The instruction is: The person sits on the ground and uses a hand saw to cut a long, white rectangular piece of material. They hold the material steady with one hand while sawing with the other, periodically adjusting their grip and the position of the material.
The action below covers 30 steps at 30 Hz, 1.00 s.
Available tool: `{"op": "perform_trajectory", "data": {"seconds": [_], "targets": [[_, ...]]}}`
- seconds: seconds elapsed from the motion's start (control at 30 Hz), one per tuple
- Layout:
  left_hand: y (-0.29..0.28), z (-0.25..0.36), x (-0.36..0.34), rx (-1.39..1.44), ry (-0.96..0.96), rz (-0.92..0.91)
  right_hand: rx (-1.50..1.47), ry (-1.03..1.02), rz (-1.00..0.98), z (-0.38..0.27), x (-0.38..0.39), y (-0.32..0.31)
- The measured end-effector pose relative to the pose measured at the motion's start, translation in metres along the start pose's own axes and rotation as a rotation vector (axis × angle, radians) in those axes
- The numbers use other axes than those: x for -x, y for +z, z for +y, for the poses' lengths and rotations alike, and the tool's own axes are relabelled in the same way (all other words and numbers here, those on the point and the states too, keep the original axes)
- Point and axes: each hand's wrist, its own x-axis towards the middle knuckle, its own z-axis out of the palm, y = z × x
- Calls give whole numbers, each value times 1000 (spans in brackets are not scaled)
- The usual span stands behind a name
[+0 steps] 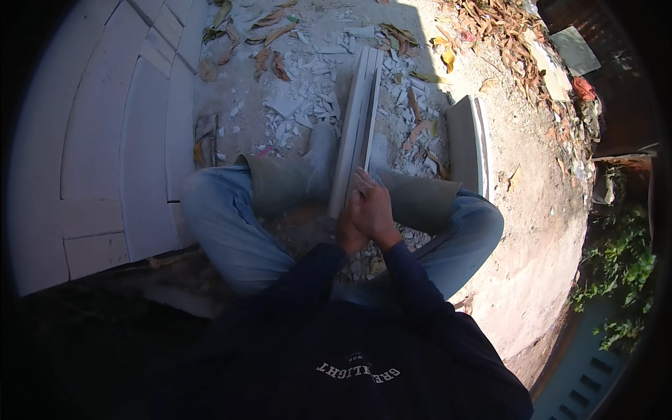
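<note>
A bundle of long, narrow pale-grey slabs stands on edge between my boots, with dark gaps between the pieces. My right hand is closed at its near end, fingers bent together against the right-hand edge. Whether it grips a slab or some small tool there, I cannot make out. My left hand lies close against the right one, below the slabs' near end; its fingers are mostly hidden. Both wrists almost cross. Dusty grey boots flank the slabs.
White broken chips and dry leaves litter the ground ahead. Pale rectangular slabs are stacked on my left. Another slab stands on edge beyond my right knee. Leaf litter lies at far right, with green plants below.
</note>
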Motion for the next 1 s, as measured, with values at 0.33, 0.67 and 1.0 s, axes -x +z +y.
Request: {"op": "perform_trajectory", "data": {"seconds": [0.33, 0.67, 1.0], "targets": [[8, -1, -69, -130, 51, -132, -24, -30, 75, 25, -56, -8], [-10, 26, 16, -115, 106, -14, -8, 4, 108, -16, 52, 2], [30, 32, 49, -743, 44, 251, -3, -55, 27, -5, 90, 9]]}}
